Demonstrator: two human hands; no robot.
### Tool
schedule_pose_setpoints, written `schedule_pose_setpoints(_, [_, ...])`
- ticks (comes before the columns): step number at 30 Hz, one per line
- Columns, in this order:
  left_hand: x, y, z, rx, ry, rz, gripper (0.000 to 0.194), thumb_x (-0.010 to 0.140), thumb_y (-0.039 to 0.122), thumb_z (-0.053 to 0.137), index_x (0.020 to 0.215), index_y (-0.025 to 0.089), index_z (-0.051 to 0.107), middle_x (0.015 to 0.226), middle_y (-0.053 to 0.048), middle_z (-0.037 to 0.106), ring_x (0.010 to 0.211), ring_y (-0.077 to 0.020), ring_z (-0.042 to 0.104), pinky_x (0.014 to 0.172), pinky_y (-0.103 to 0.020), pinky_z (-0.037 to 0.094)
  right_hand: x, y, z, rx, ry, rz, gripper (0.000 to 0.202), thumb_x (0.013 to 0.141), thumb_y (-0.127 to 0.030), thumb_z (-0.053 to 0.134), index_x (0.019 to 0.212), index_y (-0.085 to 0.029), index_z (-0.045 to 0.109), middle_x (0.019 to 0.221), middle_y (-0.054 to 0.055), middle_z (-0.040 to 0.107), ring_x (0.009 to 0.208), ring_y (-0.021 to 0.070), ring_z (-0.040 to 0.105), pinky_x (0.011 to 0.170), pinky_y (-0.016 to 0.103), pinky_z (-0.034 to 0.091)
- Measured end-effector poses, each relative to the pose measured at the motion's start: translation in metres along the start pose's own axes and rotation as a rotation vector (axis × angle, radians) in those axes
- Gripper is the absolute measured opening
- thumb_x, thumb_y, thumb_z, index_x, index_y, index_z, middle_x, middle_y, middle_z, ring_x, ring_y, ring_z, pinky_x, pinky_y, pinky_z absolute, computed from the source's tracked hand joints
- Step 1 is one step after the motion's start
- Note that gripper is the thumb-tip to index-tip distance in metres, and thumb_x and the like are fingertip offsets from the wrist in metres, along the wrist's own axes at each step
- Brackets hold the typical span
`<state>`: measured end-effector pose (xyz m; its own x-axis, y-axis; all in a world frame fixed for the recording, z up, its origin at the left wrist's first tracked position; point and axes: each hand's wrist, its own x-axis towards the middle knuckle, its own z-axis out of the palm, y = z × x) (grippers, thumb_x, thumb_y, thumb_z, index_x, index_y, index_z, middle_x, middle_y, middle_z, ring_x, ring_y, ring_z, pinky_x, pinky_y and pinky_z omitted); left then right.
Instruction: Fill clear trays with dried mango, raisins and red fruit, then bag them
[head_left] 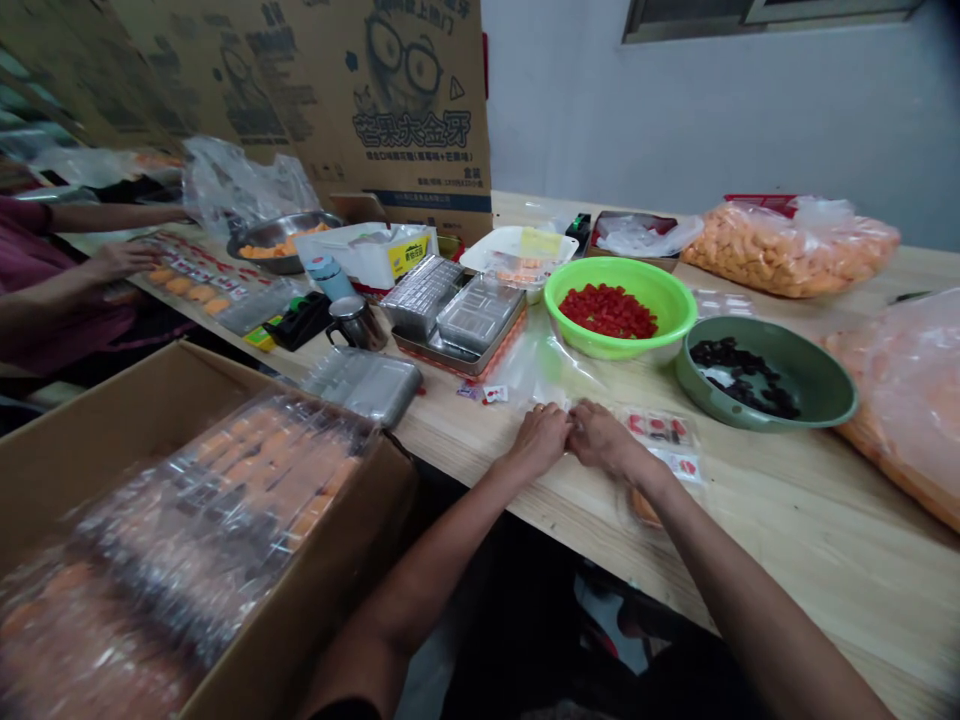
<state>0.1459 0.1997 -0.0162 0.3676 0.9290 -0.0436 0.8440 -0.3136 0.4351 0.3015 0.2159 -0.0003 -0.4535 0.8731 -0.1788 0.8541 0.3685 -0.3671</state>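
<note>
My left hand (541,438) and my right hand (604,437) meet over the wooden table, with fingers pinched close together. Their fingertips are at the near edge of a clear plastic bag (551,368), and both seem to grip it; the exact hold is partly hidden. Beside my right forearm lies a clear tray (686,432) with red and dark pieces, a small white packet and an orange piece, partly covered by the arm. Two small printed packets (495,394) lie left of my hands. Beyond them stands a bright green bowl (559,322) of red candies.
A dark green bowl (817,400) with dark pieces stands right. Bags of orange pieces (787,245) lie farther back. Stacked clear trays (480,315), a metal mug (358,325) and a tape dispenser (300,320) sit left. An open carton (247,375) holds packed trays. A co-worker's hand (124,260) works far left.
</note>
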Motion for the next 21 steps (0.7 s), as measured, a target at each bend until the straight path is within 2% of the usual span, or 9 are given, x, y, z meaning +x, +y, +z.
schedule_pose_setpoints(1, [-0.003,-0.005,-0.004,-0.044,-0.007,0.079,0.020,0.100,0.019,0.046,0.105,0.016,0.065,0.110,-0.010,0.065,0.109,-0.0225,0.058,0.098,-0.037,0.049,0.000,0.000,-0.003,-0.001,0.012,0.022,0.023,0.087,-0.014,0.057,0.106,-0.008,0.068,0.112,0.017,0.067,0.104,0.0236,0.061,0.092,0.030,0.043])
schedule_pose_setpoints(3, [-0.009,-0.017,-0.010,-0.118,0.003,0.228,0.018,0.097,0.017,0.051,0.110,0.017,0.064,0.119,-0.009,0.063,0.115,-0.0203,0.057,0.102,-0.034,0.048,0.000,0.003,-0.010,-0.002,0.027,0.069,0.023,0.088,-0.007,0.050,0.103,-0.007,0.067,0.106,0.016,0.068,0.097,0.0214,0.063,0.086,0.027,0.043])
schedule_pose_setpoints(5, [-0.013,-0.027,-0.014,-0.133,0.029,0.286,0.017,0.095,0.018,0.056,0.110,0.017,0.064,0.124,-0.009,0.061,0.118,-0.0200,0.056,0.105,-0.033,0.046,-0.002,0.004,-0.015,0.004,0.037,0.103,0.025,0.089,-0.005,0.047,0.104,-0.008,0.066,0.105,0.015,0.068,0.093,0.0200,0.064,0.081,0.026,0.043])
schedule_pose_setpoints(7, [-0.014,-0.029,-0.015,-0.108,0.044,0.248,0.013,0.097,0.020,0.054,0.102,0.017,0.066,0.118,-0.008,0.065,0.113,-0.0194,0.059,0.102,-0.033,0.047,-0.004,0.004,-0.017,0.006,0.043,0.126,0.022,0.090,-0.007,0.049,0.105,-0.009,0.065,0.105,0.014,0.069,0.092,0.0202,0.064,0.079,0.025,0.043])
schedule_pose_setpoints(10, [-0.013,-0.023,-0.012,-0.026,0.103,0.109,0.016,0.098,0.020,0.052,0.089,0.018,0.065,0.105,-0.006,0.068,0.103,-0.0194,0.061,0.096,-0.034,0.049,-0.008,-0.004,-0.015,-0.007,0.057,0.167,0.023,0.090,-0.012,0.051,0.111,-0.007,0.062,0.110,0.018,0.066,0.096,0.0241,0.063,0.080,0.029,0.044])
schedule_pose_setpoints(12, [-0.013,-0.018,-0.006,0.041,0.184,0.035,0.014,0.098,0.022,0.054,0.088,0.019,0.064,0.101,-0.006,0.069,0.101,-0.0207,0.061,0.094,-0.035,0.049,-0.012,-0.010,-0.012,-0.047,0.069,0.207,0.032,0.086,-0.010,0.054,0.117,-0.005,0.060,0.115,0.021,0.063,0.103,0.0294,0.061,0.083,0.033,0.044])
schedule_pose_setpoints(15, [-0.020,-0.017,0.003,0.053,0.378,-0.002,0.019,0.101,0.019,0.045,0.100,0.020,0.064,0.099,-0.006,0.070,0.101,-0.0207,0.062,0.093,-0.035,0.051,-0.018,-0.014,-0.009,-0.148,0.099,0.268,0.038,0.083,-0.003,0.051,0.119,-0.006,0.059,0.118,0.022,0.060,0.111,0.0339,0.056,0.088,0.038,0.043])
schedule_pose_setpoints(18, [-0.031,-0.020,0.009,-0.025,0.520,0.173,0.033,0.100,0.009,0.034,0.099,0.020,0.065,0.107,-0.008,0.070,0.107,-0.0184,0.064,0.096,-0.035,0.054,-0.020,-0.010,-0.007,-0.149,0.140,0.328,0.036,0.087,-0.001,0.043,0.118,-0.008,0.059,0.115,0.020,0.061,0.110,0.0317,0.056,0.090,0.037,0.043])
schedule_pose_setpoints(21, [-0.038,-0.021,0.008,-0.069,0.493,0.435,0.036,0.098,0.009,0.035,0.082,0.020,0.065,0.126,-0.009,0.067,0.121,-0.0182,0.062,0.092,-0.034,0.059,-0.019,-0.004,-0.007,-0.093,0.152,0.375,0.035,0.089,-0.001,0.043,0.120,-0.008,0.059,0.112,0.020,0.062,0.108,0.0303,0.058,0.086,0.035,0.044])
